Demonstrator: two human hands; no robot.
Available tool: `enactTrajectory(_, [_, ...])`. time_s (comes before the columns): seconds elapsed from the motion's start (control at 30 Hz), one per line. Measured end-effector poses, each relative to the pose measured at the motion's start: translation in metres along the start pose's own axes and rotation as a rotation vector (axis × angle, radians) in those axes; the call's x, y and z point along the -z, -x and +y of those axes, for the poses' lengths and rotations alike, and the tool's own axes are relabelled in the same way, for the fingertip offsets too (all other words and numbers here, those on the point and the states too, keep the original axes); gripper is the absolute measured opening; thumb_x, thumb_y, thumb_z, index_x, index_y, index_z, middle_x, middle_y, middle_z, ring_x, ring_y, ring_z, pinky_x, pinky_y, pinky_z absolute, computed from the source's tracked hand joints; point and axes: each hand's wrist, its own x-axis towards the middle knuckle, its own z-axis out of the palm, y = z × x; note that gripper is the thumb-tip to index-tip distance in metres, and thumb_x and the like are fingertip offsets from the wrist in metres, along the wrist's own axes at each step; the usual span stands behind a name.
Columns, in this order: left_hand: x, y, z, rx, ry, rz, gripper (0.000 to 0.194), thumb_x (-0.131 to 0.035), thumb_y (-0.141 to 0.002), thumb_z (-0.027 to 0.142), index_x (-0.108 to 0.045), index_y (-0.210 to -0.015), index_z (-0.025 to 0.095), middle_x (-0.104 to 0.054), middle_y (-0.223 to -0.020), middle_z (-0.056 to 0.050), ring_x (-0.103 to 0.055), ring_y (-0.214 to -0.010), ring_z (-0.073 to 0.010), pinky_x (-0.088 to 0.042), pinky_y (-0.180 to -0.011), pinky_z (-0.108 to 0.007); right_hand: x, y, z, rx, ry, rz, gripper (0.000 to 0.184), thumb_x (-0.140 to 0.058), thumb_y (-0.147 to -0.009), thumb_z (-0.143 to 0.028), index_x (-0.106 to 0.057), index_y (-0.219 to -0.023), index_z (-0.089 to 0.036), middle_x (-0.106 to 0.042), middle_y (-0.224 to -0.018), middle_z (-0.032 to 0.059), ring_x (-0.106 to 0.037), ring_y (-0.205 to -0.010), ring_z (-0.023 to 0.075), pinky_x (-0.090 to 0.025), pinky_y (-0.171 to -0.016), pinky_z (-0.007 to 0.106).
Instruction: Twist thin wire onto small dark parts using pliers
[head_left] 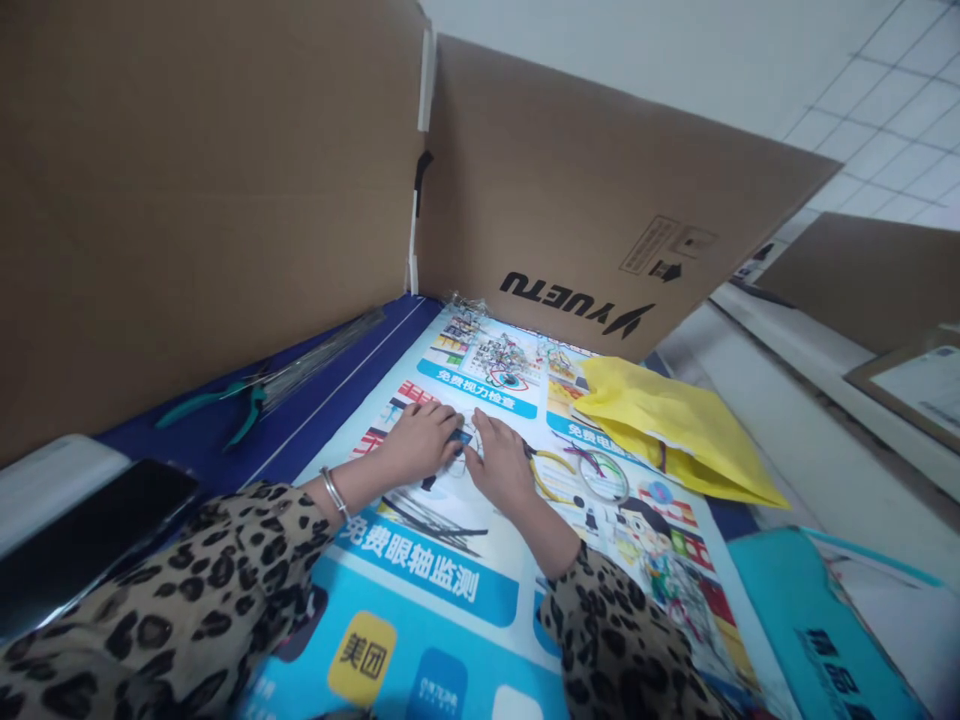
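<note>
My left hand (pixel 421 440) and my right hand (pixel 501 462) are close together over the printed sheet, fingers curled in. Between the fingertips shows a small bluish piece (pixel 463 437), too small to name, and a thin pale loop lies around it. Beside my right hand are yellow-handled pliers (pixel 553 472), their head partly hidden by it. A clear ring like a tape roll (pixel 604 476) lies further right, with purple strands (pixel 589 458) across its edge. Dark thin strips (pixel 435 522) are spread below my hands.
Cardboard panels (pixel 600 190) wall off the back and left. Teal-handled pliers (pixel 251 405) and thin wires (pixel 326 355) lie left, near a phone (pixel 97 540). A yellow bag (pixel 690 425) and teal box (pixel 825 630) are right. Tangled wire bits (pixel 504 358) lie at the back.
</note>
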Motion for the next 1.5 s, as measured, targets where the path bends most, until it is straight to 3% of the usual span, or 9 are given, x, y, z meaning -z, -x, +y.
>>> enactTrajectory(0.37, [-0.003,0.001,-0.005,-0.010,0.030,0.004,0.038,-0.041,-0.084,0.040,-0.047,-0.117,0.022,-0.053,-0.114,-0.008,-0.043,-0.106,-0.0256,-0.032,-0.086,-0.041,0.005,-0.001,0.005,-0.017,-0.152,0.088,0.047,-0.041,-0.082,-0.023,-0.037,-0.128,-0.017,-0.054,-0.120,0.0086,-0.038,-0.116,0.0199,-0.031,-0.095,0.037])
enactTrajectory(0.63, [-0.003,0.002,-0.005,-0.016,0.002,0.011,0.037,-0.041,-0.084,0.041,-0.048,-0.116,0.023,-0.051,-0.119,-0.007,-0.041,-0.109,-0.0260,-0.032,-0.088,-0.042,0.001,-0.001,0.007,-0.021,-0.071,0.001,0.050,-0.042,-0.082,-0.028,-0.037,-0.130,-0.015,-0.049,-0.126,0.0122,-0.034,-0.120,0.0217,-0.030,-0.094,0.039])
enactTrajectory(1.0, [-0.006,0.001,-0.009,0.003,0.030,-0.012,0.044,-0.039,-0.083,0.049,-0.048,-0.118,0.024,-0.049,-0.125,-0.006,-0.039,-0.115,-0.0259,-0.028,-0.094,-0.043,0.011,0.000,0.009,0.046,0.014,-0.124,0.054,-0.035,-0.085,-0.035,-0.028,-0.136,-0.016,-0.053,-0.123,0.0080,-0.026,-0.127,0.0237,-0.020,-0.098,0.041])
enactTrajectory(1.1, [-0.006,0.000,-0.018,0.016,0.108,-0.025,0.043,-0.036,-0.085,0.047,-0.047,-0.120,0.025,-0.049,-0.126,-0.005,-0.039,-0.116,-0.0241,-0.029,-0.095,-0.042,0.011,0.000,0.009,0.056,0.019,-0.131,0.052,-0.033,-0.086,-0.034,-0.029,-0.135,-0.018,-0.049,-0.129,0.0056,-0.026,-0.127,0.0240,-0.020,-0.098,0.041])
enactTrajectory(1.23, [-0.002,-0.004,-0.043,0.150,0.181,0.028,0.037,-0.031,-0.087,0.040,-0.054,-0.111,0.022,-0.057,-0.115,-0.005,-0.048,-0.107,-0.0213,-0.034,-0.091,-0.038,0.011,0.000,0.010,0.081,0.023,-0.145,0.046,-0.031,-0.087,-0.034,-0.037,-0.131,-0.024,-0.040,-0.136,0.0001,-0.026,-0.127,0.0244,-0.021,-0.097,0.041])
enactTrajectory(1.37, [0.005,-0.006,-0.071,0.265,0.177,0.056,0.028,-0.041,-0.083,0.036,-0.063,-0.091,0.020,-0.063,-0.096,-0.004,-0.054,-0.093,-0.0189,-0.039,-0.083,-0.031,0.009,0.000,0.012,0.089,0.022,-0.132,0.045,-0.031,-0.087,-0.035,-0.038,-0.131,-0.025,-0.040,-0.136,-0.0012,-0.027,-0.126,0.0240,-0.021,-0.097,0.041])
enactTrajectory(1.5, [0.010,-0.006,-0.079,0.289,0.191,-0.034,0.025,-0.049,-0.077,0.040,-0.065,-0.082,0.021,-0.063,-0.088,-0.003,-0.054,-0.090,-0.0188,-0.040,-0.079,-0.029,0.006,0.001,0.012,0.094,0.034,-0.111,0.044,-0.030,-0.088,-0.034,-0.038,-0.130,-0.025,-0.039,-0.137,-0.0001,-0.027,-0.127,0.0228,-0.021,-0.098,0.041])
